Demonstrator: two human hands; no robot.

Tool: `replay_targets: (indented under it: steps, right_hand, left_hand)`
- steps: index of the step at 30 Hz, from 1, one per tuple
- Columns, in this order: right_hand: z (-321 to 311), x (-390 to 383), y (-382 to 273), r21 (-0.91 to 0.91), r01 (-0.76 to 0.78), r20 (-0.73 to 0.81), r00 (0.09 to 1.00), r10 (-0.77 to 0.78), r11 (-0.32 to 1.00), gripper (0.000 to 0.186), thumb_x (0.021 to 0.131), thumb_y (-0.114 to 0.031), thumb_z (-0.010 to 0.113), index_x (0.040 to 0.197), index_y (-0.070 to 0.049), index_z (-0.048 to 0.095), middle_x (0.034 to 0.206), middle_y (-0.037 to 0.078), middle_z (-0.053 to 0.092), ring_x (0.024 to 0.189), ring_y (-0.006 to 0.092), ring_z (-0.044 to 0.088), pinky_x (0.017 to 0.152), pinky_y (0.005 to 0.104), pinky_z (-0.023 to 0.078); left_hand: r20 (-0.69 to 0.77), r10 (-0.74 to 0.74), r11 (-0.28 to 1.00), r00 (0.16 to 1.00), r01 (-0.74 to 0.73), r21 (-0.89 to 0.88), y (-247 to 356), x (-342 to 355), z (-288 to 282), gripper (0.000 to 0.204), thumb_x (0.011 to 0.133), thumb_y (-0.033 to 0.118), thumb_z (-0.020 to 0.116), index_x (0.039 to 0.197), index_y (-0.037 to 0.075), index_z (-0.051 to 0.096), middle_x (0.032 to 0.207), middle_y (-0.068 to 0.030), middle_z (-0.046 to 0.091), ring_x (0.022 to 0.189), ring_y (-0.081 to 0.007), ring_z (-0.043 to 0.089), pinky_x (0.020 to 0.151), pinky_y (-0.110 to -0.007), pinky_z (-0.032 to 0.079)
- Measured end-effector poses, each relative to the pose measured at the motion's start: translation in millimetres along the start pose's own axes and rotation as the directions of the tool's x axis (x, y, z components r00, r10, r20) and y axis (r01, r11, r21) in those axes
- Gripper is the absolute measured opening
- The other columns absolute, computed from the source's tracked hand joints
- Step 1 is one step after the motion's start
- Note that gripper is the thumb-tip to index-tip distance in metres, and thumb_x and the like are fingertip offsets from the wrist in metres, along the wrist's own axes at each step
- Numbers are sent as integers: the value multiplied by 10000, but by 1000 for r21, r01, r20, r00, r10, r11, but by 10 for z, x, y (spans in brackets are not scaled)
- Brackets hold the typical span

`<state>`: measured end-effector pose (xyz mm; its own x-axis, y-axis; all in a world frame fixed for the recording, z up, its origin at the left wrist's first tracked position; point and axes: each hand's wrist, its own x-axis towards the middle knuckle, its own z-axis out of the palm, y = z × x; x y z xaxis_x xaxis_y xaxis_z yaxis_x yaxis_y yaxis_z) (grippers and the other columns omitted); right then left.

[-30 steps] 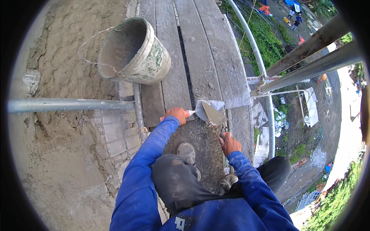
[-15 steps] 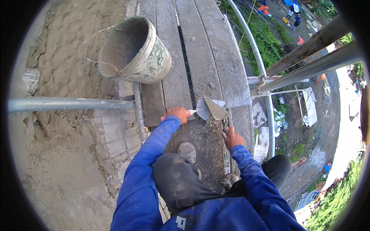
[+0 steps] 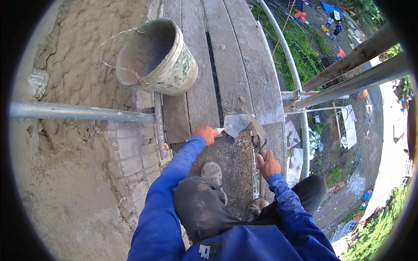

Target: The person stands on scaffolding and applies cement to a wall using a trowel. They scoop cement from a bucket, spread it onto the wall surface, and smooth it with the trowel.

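My left hand (image 3: pixel 203 134) is closed around the red handle of a trowel (image 3: pixel 236 124), whose grey blade points right, low over the plank ends. My right hand (image 3: pixel 269 164) grips the dark handle of a second trowel (image 3: pixel 258 128). That blade is tilted up on edge and meets or overlaps the right end of the first blade; whether they touch, I cannot tell. A mortar-stained bucket (image 3: pixel 182 74) with a wire handle leans toward the wall on the planks (image 3: pixel 231 65), ahead and left of my hands. Its visible inside looks bare.
Rough mortar covers the wall (image 3: pixel 82 56) on my left, with bare blocks (image 3: pixel 128 150) lower down. A scaffold pipe (image 3: pixel 82 111) crosses there. More pipes (image 3: pixel 285 43) edge the platform on the right, above a drop to ground with grass, sheets and people. My boots (image 3: pixel 212 172) stand on a lower board.
The right trowel has turned from lying over the left blade to a steeper tilt, shifting right. My right hand has moved slightly right and down. The left trowel's blade is now more exposed.
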<state>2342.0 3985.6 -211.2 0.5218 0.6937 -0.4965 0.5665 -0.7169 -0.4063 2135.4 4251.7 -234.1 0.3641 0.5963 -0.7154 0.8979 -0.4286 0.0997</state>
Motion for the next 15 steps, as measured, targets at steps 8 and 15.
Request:
replay_targets:
  steps: [8, 15]
  right_hand:
    - [192, -128, -83, 115, 78, 24, 996, -82, 990, 474, 944, -470, 619, 1107, -42, 500, 872, 289, 688, 817, 480, 675, 725, 570, 515]
    - [-30, 156, -166, -63, 181, 128, 977, -172, 981, 503, 978, -549, 535, 1115, -65, 542, 896, 267, 702, 842, 468, 679, 730, 559, 525]
  left_hand:
    - [-155, -10, 936, 988, -46, -350, 219, -124, 429, 464, 805, 342, 625, 1171, 57, 603, 1171, -247, 669, 1108, -449, 626, 956, -527, 487]
    - [-152, 287, 957, 946, -275, 98, -40, 171, 17, 368, 817, 271, 685, 1138, 105, 617, 1035, -194, 717, 993, -406, 682, 857, -546, 518]
